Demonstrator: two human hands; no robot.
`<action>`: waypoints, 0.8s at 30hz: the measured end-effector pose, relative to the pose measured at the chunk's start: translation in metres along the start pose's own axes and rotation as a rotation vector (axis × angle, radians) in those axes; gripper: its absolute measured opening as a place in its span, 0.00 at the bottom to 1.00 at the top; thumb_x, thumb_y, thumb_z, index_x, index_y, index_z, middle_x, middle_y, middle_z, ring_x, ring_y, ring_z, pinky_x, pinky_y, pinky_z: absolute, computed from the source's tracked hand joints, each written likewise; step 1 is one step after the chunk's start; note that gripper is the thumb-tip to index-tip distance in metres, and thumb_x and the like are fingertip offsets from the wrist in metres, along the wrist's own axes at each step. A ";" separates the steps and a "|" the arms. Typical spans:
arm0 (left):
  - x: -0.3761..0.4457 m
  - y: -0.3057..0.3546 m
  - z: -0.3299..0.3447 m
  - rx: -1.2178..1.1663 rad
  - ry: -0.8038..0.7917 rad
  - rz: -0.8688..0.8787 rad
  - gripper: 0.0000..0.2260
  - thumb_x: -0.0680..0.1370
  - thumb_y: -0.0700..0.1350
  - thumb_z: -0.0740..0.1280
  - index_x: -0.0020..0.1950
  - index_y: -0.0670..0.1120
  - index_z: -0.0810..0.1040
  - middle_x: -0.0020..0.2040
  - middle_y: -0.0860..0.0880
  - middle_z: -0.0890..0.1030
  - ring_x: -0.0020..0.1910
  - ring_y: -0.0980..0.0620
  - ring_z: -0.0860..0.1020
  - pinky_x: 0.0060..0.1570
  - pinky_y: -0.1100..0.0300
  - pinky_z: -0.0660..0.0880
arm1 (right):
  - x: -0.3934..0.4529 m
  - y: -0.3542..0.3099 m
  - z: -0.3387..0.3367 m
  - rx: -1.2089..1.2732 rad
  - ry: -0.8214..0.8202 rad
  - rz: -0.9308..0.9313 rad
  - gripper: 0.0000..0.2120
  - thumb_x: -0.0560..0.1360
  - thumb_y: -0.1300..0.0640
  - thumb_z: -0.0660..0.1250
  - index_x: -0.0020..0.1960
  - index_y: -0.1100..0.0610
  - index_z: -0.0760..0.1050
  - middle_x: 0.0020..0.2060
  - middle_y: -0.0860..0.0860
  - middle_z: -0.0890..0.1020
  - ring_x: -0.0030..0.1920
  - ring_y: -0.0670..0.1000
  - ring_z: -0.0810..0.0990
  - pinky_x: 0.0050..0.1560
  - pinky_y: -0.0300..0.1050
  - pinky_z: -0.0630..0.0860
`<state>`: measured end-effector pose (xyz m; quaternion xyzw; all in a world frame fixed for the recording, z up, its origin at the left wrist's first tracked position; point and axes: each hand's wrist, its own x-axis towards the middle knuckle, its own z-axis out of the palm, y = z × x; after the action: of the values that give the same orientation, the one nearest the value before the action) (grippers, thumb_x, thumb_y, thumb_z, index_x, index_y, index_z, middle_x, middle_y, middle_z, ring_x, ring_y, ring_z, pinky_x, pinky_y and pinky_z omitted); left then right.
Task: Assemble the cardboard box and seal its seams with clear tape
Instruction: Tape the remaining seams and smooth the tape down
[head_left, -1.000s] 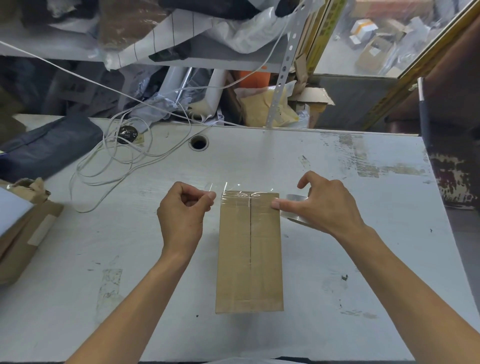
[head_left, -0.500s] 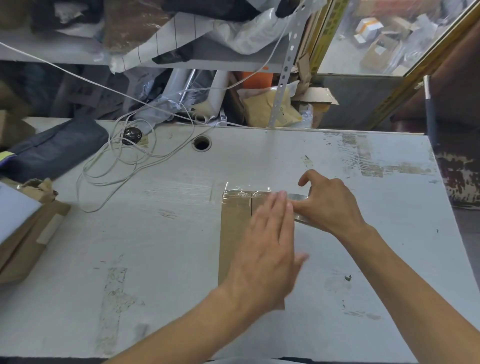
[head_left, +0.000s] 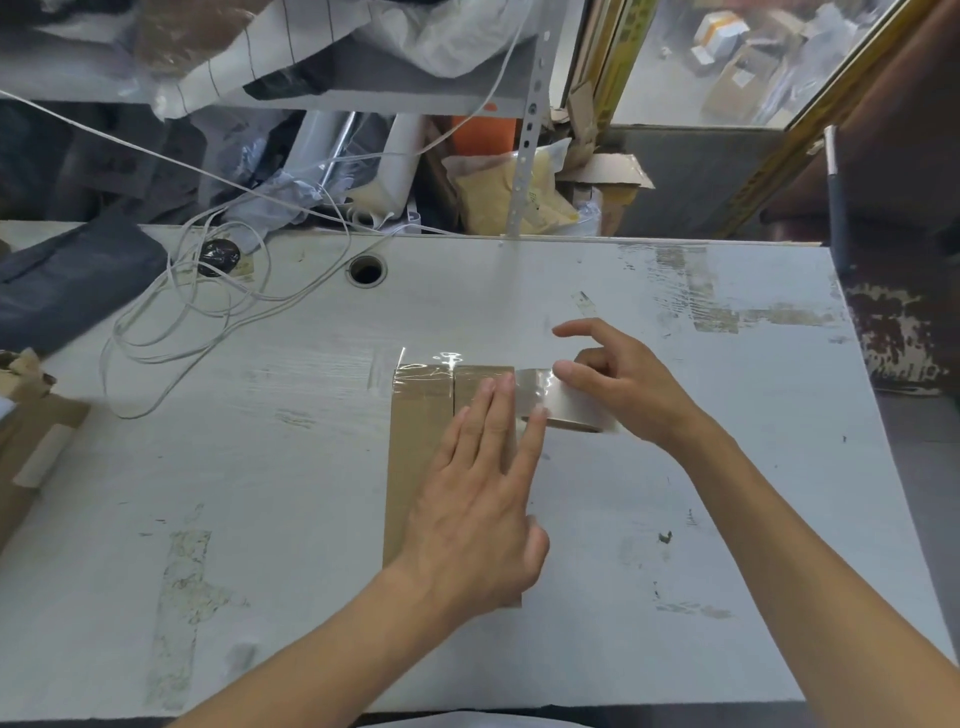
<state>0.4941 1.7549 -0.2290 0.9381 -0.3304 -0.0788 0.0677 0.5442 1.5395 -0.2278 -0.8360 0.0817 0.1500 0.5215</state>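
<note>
Now my left hand (head_left: 483, 499) lies flat and open on the cardboard box (head_left: 415, 441) in the middle of the table (head_left: 260, 519) so it cannot slide, while my right hand (head_left: 618, 384), at two o'clock from it, holds the tape roll (head_left: 558, 400) to pull clear tape across the far seam.

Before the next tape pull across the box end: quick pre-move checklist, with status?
1. Cardboard box lying flat on the table: ok.
2. Left hand pressing flat on the box top to pin it: ok.
3. Right hand gripping the tape roll at the box's right edge: ok.
4. Tape strip across the far end lying smooth: not ok, it looks wrinkled.
5. Centre seam sealed along its length: cannot tell, the hand covers most of it.
</note>
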 end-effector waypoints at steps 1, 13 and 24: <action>0.001 0.001 0.000 0.004 -0.001 -0.014 0.43 0.67 0.54 0.63 0.80 0.44 0.57 0.80 0.36 0.50 0.80 0.39 0.48 0.75 0.45 0.51 | -0.003 0.004 -0.003 0.014 0.006 -0.007 0.16 0.78 0.47 0.67 0.65 0.46 0.72 0.32 0.41 0.79 0.37 0.42 0.75 0.45 0.42 0.69; 0.006 0.009 -0.003 0.055 0.018 -0.085 0.44 0.62 0.52 0.66 0.79 0.46 0.62 0.79 0.36 0.57 0.79 0.39 0.54 0.74 0.48 0.52 | -0.032 0.098 -0.043 -0.396 0.181 0.074 0.32 0.74 0.54 0.71 0.74 0.47 0.61 0.61 0.47 0.77 0.62 0.49 0.74 0.61 0.48 0.73; 0.006 0.012 -0.008 0.035 0.018 -0.108 0.43 0.63 0.51 0.66 0.79 0.47 0.62 0.79 0.37 0.58 0.79 0.41 0.52 0.75 0.52 0.48 | 0.022 0.130 0.001 -0.487 0.186 0.013 0.40 0.71 0.48 0.74 0.77 0.50 0.58 0.61 0.51 0.76 0.59 0.53 0.73 0.53 0.49 0.72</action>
<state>0.4925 1.7428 -0.2200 0.9563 -0.2799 -0.0680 0.0500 0.5268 1.4830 -0.3454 -0.9465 0.0961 0.0912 0.2943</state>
